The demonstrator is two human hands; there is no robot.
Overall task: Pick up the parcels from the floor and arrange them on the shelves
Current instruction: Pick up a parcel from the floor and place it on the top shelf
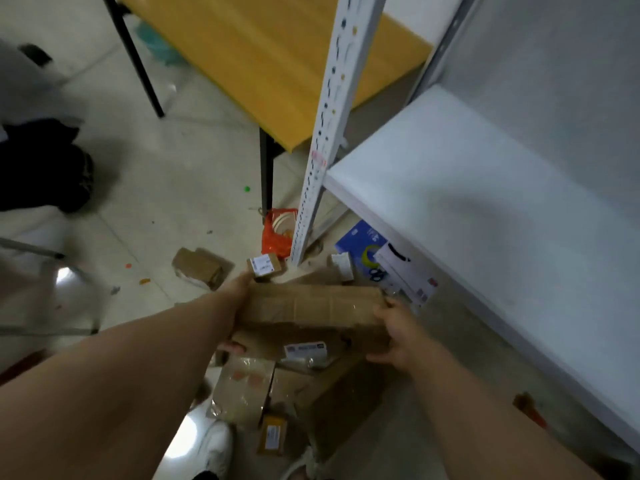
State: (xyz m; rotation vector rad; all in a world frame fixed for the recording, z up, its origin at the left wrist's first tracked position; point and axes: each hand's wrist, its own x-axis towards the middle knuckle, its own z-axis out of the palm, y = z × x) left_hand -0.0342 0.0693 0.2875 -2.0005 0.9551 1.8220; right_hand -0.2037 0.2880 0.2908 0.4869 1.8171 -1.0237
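Note:
A long brown cardboard parcel is held above the floor between both hands. My left hand grips its left end, with the thumb underneath. My right hand grips its right end, fingers curled round the edge. Below it lies a pile of brown parcels, one with a white label. More small parcels lie further out, one with a label. The white shelf stands to the right, its board bare.
A white perforated shelf post rises in the middle. Behind it stands a yellow table with black legs. An orange bag and blue and white packets lie under the shelf. My white shoe is near the pile. Dark bag at left.

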